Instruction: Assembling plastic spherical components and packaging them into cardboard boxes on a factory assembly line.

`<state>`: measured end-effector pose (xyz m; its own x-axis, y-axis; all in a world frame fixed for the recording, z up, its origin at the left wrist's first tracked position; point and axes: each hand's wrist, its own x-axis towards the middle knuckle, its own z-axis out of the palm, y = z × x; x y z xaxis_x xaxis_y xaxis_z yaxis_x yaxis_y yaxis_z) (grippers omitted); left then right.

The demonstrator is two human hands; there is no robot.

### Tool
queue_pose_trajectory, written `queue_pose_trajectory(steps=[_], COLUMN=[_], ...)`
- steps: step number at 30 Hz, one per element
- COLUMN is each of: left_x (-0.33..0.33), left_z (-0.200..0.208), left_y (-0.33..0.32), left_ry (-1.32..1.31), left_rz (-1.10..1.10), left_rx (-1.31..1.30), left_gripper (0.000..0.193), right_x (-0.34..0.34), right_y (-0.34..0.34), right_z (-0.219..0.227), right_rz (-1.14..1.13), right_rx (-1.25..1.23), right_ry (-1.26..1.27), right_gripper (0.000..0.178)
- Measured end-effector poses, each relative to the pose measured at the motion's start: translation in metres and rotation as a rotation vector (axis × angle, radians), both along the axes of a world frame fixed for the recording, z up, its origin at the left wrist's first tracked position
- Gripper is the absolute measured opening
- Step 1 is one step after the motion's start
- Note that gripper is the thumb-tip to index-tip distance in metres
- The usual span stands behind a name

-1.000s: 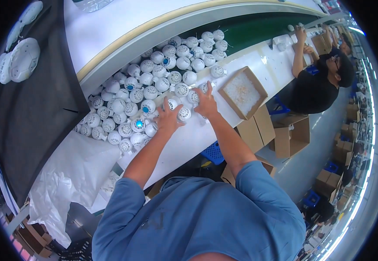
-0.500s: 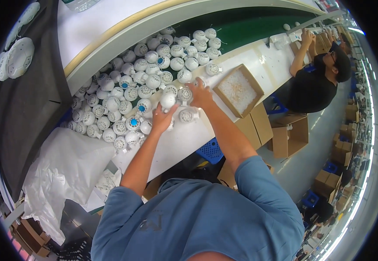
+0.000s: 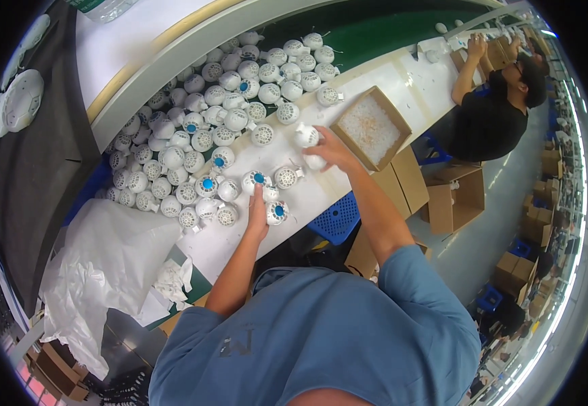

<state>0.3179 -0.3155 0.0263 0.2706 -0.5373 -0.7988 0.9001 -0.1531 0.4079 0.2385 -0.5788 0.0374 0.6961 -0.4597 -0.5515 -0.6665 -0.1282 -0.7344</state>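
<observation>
My left hand (image 3: 258,215) is closed around a white vented ball with a blue disc (image 3: 277,212); its thumb lies against another blue-disc ball (image 3: 253,181). How far its fingers wrap under them is hidden. Farther right, my right hand (image 3: 335,150) curls around a white ball (image 3: 306,135), and a second white ball (image 3: 315,162) shows below it, against the fingers. Between the hands, a loose vented ball (image 3: 285,177) rests on the white tabletop (image 3: 243,242). One more vented ball (image 3: 262,134) sits near the edge of the pile.
A large pile of white vented balls (image 3: 202,141) covers the table's left and far side. An open cardboard box (image 3: 404,137) with small clear pieces stands at right. A plastic bag (image 3: 107,247) hangs near left. A person in black (image 3: 487,128) works beyond; a blue stool (image 3: 335,220) stands below.
My right hand has moved right, toward the cardboard box, with white balls at its fingers. My left hand has come nearer and right; the balls there now show blue discs.
</observation>
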Motion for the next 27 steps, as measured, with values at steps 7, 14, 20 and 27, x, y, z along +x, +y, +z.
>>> queue_pose_trajectory(steps=[7, 14, 20, 27], left_x=[0.019, 0.021, 0.03, 0.015], left_z=[-0.066, -0.017, -0.011, -0.001], left_y=[0.009, 0.005, 0.016, 0.04], left_ry=[-0.303, -0.23, -0.126, -0.144], left_rz=[-0.388, -0.332, -0.22, -0.064], left_rx=[-0.07, -0.178, -0.214, -0.103], left_gripper=[0.055, 0.058, 0.071, 0.063], right_x=[-0.03, -0.038, -0.035, 0.059], right_y=[0.09, 0.1, 0.1, 0.068], right_z=[-0.004, -0.014, -0.006, 0.019], right_rz=[-0.325, -0.241, -0.223, 0.273], right_rx=[0.551, 0.737, -0.003, -0.675], right_ry=[-0.099, -0.12, -0.029, 0.392], right_gripper=[0.073, 0.072, 0.075, 0.067])
